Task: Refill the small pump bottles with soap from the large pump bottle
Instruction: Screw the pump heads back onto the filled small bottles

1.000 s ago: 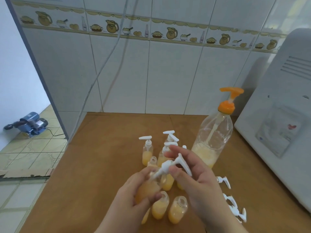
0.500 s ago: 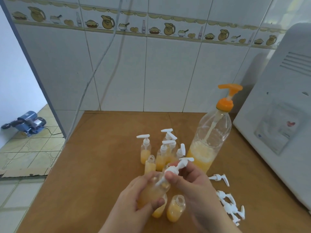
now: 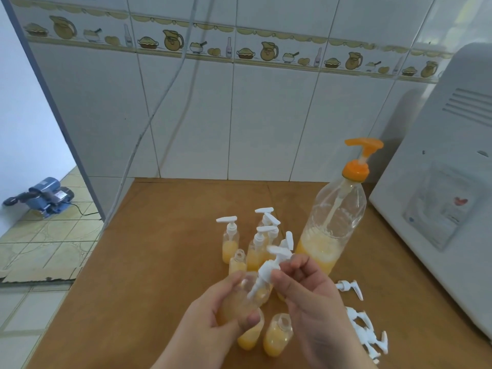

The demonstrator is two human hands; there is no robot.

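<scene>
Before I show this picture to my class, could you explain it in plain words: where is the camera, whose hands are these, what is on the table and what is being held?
No machine here: a person's bare hands, filmed by a camera worn on their head, looking down. The left hand grips a small bottle of yellow soap. The right hand pinches a white pump top whose tube sits in that bottle's neck. On the brown table stand the large bottle with an orange pump, small bottles already capped, open filled ones and loose pump tops.
</scene>
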